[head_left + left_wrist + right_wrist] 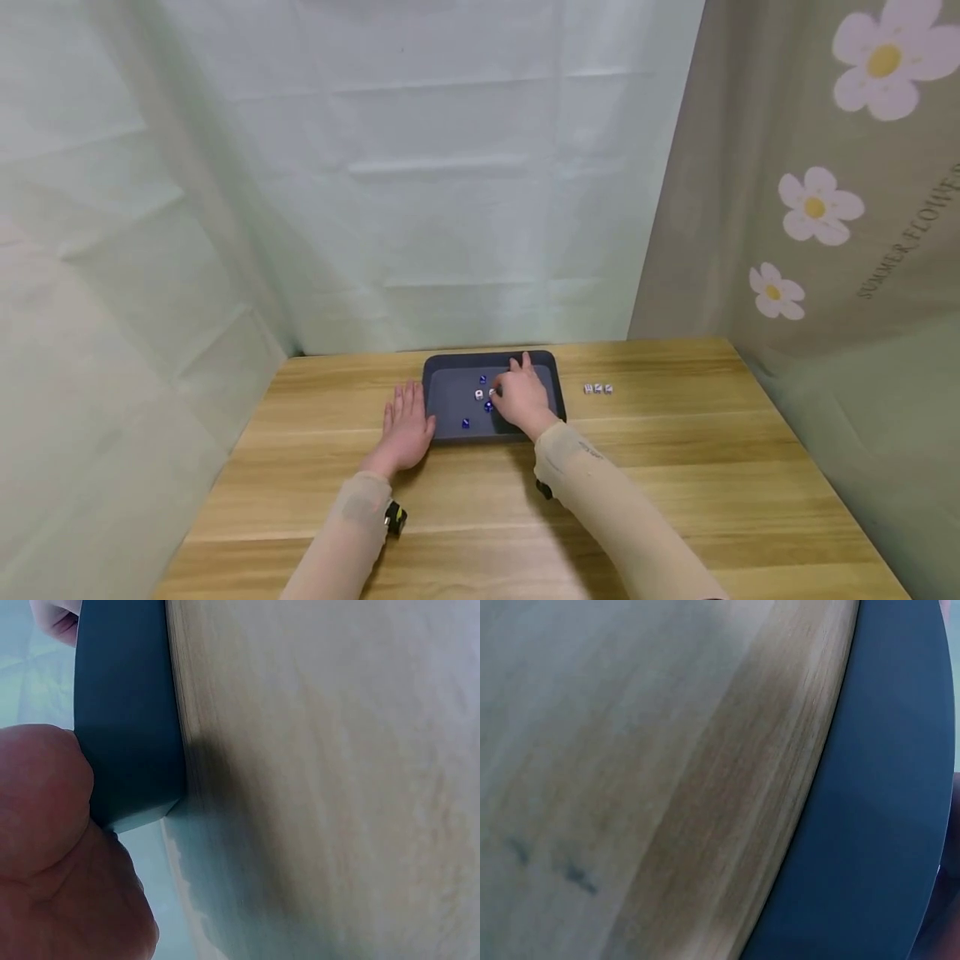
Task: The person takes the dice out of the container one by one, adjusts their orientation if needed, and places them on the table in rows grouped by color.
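A dark grey tray (447, 432) lies near the back of the table with several dice in it. Among them are a white die (478, 394) and blue dice, one at the front (466, 423) and one farther back (483, 379). My right hand (522, 398) reaches over the tray's right half. Its thumb and index finger pinch a white die (492, 392), while the other fingers extend away. Flat beside the tray's left edge rests my left hand (408, 429), fingers straight, thumb touching the tray wall (127, 712). The right wrist view barely catches its hand.
To the right of the tray, three white dice (597, 389) stand in a row on the wooden table (480, 517). Pale curtains (450, 208) hang behind and at the sides, the right one printed with flowers.
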A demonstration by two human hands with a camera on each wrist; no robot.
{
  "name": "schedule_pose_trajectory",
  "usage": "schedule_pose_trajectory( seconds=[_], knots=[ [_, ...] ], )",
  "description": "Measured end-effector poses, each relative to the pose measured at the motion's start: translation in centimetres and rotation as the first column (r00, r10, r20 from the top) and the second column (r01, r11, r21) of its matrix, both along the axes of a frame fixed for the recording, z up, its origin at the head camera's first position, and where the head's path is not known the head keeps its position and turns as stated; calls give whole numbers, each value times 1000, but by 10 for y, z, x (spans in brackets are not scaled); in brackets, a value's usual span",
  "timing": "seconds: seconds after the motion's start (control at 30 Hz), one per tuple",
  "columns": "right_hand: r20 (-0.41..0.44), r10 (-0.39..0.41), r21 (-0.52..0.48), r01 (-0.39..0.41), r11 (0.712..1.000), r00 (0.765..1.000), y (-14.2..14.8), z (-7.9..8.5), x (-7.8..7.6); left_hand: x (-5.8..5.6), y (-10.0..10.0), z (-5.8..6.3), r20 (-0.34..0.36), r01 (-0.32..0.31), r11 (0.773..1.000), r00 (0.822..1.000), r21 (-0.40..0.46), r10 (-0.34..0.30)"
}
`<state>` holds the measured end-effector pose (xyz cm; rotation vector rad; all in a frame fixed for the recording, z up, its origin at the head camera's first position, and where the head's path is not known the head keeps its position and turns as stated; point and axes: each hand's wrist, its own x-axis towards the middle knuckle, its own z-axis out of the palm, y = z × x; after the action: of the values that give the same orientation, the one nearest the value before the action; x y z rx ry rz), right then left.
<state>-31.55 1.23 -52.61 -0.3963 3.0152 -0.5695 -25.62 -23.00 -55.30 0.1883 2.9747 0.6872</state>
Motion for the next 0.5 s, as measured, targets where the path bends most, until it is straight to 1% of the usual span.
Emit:
schedule_pose_trajectory(
  seconds=[0.13,0.33,0.5],
  knots=[
    [-3,-7,-1,7,1000,1000,-2,-1,0,1,0,1,9,-1,1000,1000,-4,1],
    [-7,-7,-24,7,1000,1000,-1,-2,4,2,0,-1,23,1,1000,1000,13,-1],
    [-21,-15,-29,15,999,1000,2,-1,4,-1,0,-4,6,4,1000,1000,7,-4]
  ],
)
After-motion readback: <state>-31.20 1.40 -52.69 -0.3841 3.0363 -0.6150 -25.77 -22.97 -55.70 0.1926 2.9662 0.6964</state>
